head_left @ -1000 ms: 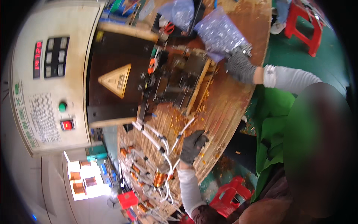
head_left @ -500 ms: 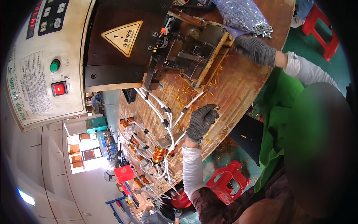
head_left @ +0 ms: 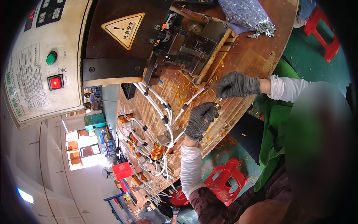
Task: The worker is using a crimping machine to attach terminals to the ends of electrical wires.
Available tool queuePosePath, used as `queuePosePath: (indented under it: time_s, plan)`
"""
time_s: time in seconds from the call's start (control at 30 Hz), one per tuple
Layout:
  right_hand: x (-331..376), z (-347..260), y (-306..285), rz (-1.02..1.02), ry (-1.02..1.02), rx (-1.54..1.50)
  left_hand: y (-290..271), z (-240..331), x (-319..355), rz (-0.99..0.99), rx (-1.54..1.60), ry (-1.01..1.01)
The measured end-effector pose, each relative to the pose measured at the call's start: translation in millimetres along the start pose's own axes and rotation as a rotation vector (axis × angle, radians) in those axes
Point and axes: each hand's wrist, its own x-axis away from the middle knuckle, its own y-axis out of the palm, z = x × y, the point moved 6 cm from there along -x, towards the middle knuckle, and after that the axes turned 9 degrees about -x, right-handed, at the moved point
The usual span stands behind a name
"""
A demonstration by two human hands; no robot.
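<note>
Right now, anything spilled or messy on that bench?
Yes. Small orange-yellow offcuts are strewn over the wooden bench around both gloved hands, and more lie on the green floor below. Metal terminals spill from the open bag at the top.

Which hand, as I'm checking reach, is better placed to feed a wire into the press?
Probably the right hand: it lies nearer the press and seems to pinch a white wire. The left hand sits lower, farther away.

Green floor, red plastic stools, worn wooden round table, bright windows
</note>
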Motion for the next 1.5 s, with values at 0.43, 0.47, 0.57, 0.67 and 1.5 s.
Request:
queuePosePath:
  time_s: [0.43,0.47,0.57,0.67,1.5]
  plan:
    - [-11,-15,12,-0.120,-0.096,0.149,-1,-1,2,0.015,-0.027,0.054]
    - [-10,-16,11,-0.131,-0.110,0.156,0,1,1,0.008,-0.036,0.053]
    - [-11,-19,10,-0.187,-0.199,0.249,1,2,-2,-0.018,-0.025,0.041]
    - [-15,-21,14,-0.245,-0.236,0.322,0,-2,-1,0.003,-0.057,0.064]
    - [4,-34,17,-0.104,-0.361,0.548,13,14,5,0.325,-0.481,0.302]
